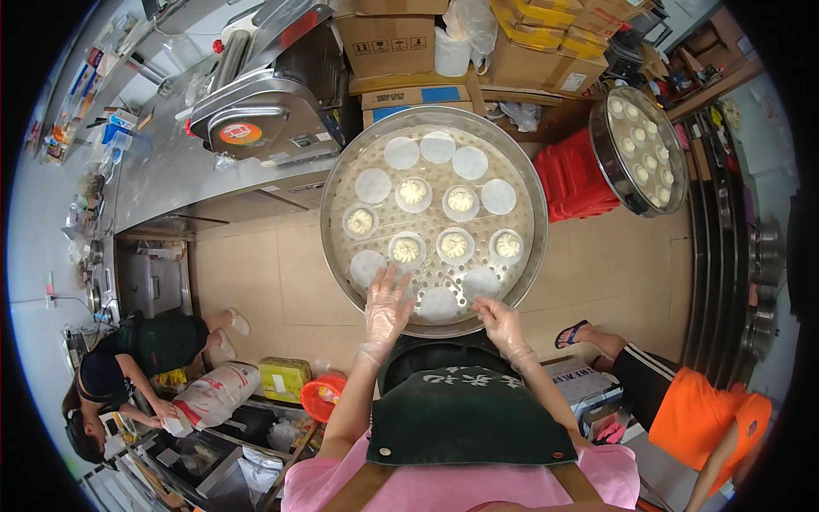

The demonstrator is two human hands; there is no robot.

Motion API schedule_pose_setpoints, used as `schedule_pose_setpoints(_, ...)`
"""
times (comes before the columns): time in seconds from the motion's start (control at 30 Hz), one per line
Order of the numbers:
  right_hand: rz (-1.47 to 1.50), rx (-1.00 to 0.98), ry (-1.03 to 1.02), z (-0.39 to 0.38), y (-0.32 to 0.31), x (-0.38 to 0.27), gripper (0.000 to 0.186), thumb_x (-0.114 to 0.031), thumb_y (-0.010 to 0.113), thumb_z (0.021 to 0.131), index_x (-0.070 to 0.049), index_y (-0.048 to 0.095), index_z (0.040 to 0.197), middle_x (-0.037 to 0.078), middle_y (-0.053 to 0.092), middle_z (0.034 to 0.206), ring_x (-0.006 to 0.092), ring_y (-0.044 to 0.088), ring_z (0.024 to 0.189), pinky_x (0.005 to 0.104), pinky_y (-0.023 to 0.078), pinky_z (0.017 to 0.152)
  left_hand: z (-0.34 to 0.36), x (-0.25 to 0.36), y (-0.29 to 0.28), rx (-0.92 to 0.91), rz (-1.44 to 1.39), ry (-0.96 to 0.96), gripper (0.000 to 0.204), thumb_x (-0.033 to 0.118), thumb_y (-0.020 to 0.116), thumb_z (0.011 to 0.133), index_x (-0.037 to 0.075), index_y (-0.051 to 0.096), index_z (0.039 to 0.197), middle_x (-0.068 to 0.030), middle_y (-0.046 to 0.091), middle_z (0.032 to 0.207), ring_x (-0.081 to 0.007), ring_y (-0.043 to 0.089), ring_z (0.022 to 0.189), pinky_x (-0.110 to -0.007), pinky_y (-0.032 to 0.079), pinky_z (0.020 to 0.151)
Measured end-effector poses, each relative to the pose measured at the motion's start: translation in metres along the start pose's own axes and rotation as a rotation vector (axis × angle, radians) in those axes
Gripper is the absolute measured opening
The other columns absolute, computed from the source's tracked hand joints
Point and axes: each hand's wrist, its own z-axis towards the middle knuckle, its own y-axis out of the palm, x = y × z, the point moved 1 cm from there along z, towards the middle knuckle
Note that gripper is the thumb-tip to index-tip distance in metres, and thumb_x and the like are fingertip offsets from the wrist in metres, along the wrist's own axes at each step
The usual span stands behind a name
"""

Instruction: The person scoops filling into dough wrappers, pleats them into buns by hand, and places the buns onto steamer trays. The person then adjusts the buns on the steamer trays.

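A large round metal steamer tray (539,183), its base full of holes, stands in front of me. Several pleated buns (454,246) sit on round white papers in its middle, and several bare paper rounds (439,303) lie around them. Both my hands wear clear plastic gloves. My left hand (388,307) is open, fingers spread over the tray's near left part, beside a bare paper round (368,268). At the near right rim, my right hand (502,324) has its fingers pinched together, close to another paper round (480,283); what they hold, if anything, is too small to see.
A second steamer tray (597,154) with several buns rests by red stacked stools (567,179) at right. A metal machine (256,119) stands on the left counter (162,179). Cardboard boxes (384,43) are behind. One person (145,367) bends at left; another in orange (708,418) is at right.
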Motion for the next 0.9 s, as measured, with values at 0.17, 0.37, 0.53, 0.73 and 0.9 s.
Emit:
schedule_pose_setpoints(0.17, -0.225, 0.002, -0.167, 0.001, -0.001, -0.001, 0.024, -0.01, 0.059, 0.096, -0.004, 0.067, 0.118, 0.012, 0.075, 0.1, 0.0251, 0.072, 0.09, 0.0329, 0.056, 0.08, 0.028, 0.0, 0.024, -0.082, 0.259, 0.087, 0.079, 0.047, 0.074, 0.08, 0.018, 0.047, 0.148, -0.0149, 0.021, 0.163, -0.0431, 0.015, 0.15, -0.064, 0.02, 0.116)
schedule_pose_setpoints(0.37, -0.217, 0.074, -0.235, -0.001, 0.001, -0.001, 0.02, -0.013, 0.062, 0.094, -0.006, 0.068, 0.111, 0.011, 0.074, 0.094, 0.0311, 0.071, 0.087, 0.0396, 0.057, 0.076, 0.034, -0.013, 0.04, -0.117, 0.245, 0.002, 0.081, 0.045, 0.076, 0.08, 0.015, 0.045, 0.148, -0.014, 0.022, 0.163, -0.0439, 0.016, 0.15, -0.064, 0.017, 0.117)
schedule_pose_setpoints(0.53, -0.272, 0.156, -0.086, 0.012, -0.01, -0.008, 0.033, -0.005, 0.062, 0.09, -0.005, 0.058, 0.122, 0.017, 0.068, 0.112, 0.0366, 0.065, 0.103, 0.045, 0.052, 0.088, 0.034, -0.007, 0.028, -0.009, 0.11, 0.017, 0.079, 0.035, 0.079, 0.08, 0.01, 0.045, 0.147, -0.0162, 0.028, 0.16, -0.0437, 0.02, 0.148, -0.062, 0.018, 0.117)
schedule_pose_setpoints(0.73, -0.598, 0.394, -0.345, 0.082, -0.055, -0.009, 0.046, 0.008, 0.055, 0.08, 0.001, 0.051, 0.126, 0.025, 0.059, 0.121, 0.0433, 0.055, 0.114, 0.0514, 0.044, 0.098, 0.024, 0.014, 0.001, 0.078, -0.025, -0.013, 0.07, 0.021, 0.076, 0.085, 0.007, 0.045, 0.146, -0.0175, 0.033, 0.157, -0.042, 0.025, 0.147, -0.058, 0.02, 0.118)
schedule_pose_setpoints(0.9, -0.743, 0.342, -0.365, 0.104, -0.058, 0.006, 0.04, 0.005, 0.054, 0.081, 0.002, 0.055, 0.12, 0.025, 0.062, 0.113, 0.0431, 0.057, 0.109, 0.0511, 0.045, 0.094, 0.011, 0.028, -0.019, 0.156, -0.112, -0.037, 0.065, 0.016, 0.072, 0.088, 0.005, 0.044, 0.145, -0.019, 0.033, 0.157, -0.0417, 0.025, 0.146, -0.055, 0.021, 0.119)
